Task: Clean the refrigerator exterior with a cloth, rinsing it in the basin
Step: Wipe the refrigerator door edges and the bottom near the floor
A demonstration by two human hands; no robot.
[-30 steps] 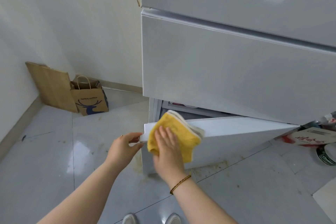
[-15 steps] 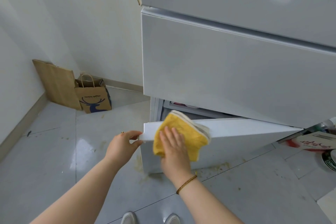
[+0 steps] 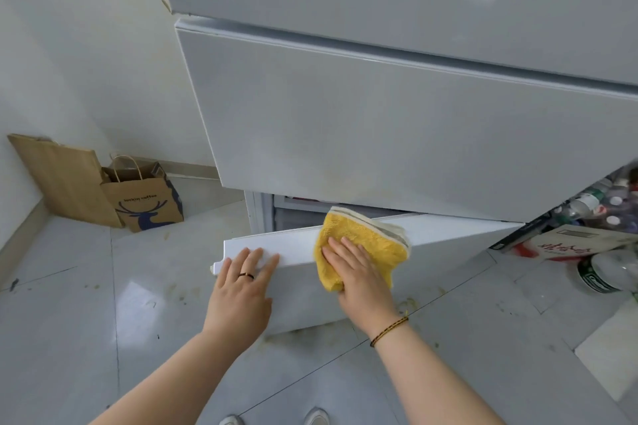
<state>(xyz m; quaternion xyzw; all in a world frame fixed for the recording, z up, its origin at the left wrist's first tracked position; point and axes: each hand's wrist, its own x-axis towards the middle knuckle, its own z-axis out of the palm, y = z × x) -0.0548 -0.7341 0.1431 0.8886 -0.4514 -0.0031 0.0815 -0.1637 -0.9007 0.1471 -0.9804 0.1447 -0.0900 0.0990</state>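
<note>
Head view: low at the frame's centre, the refrigerator (image 3: 379,131) has its bottom drawer (image 3: 297,243) ajar. The right hand (image 3: 359,274) presses the yellow cloth (image 3: 369,240) onto the drawer's top edge, fingers straight. To its left, the left hand (image 3: 241,290) (ring on one finger) lies flat there, fingers apart.

floor (image 3: 86,338) lay open left of the pulled-out drawer (image 3: 297,240); paper bags (image 3: 145,198) filled the corner, bottles (image 3: 587,201) and a box (image 3: 573,243) crowded the right.

White walls (image 3: 86,45) meet a glossy grey tiled floor (image 3: 69,338), stained yellowish in places. Two brown paper bags (image 3: 141,197) lean in the corner. Plastic bottles (image 3: 587,203) and a carton (image 3: 569,245) crowd the right edge.
</note>
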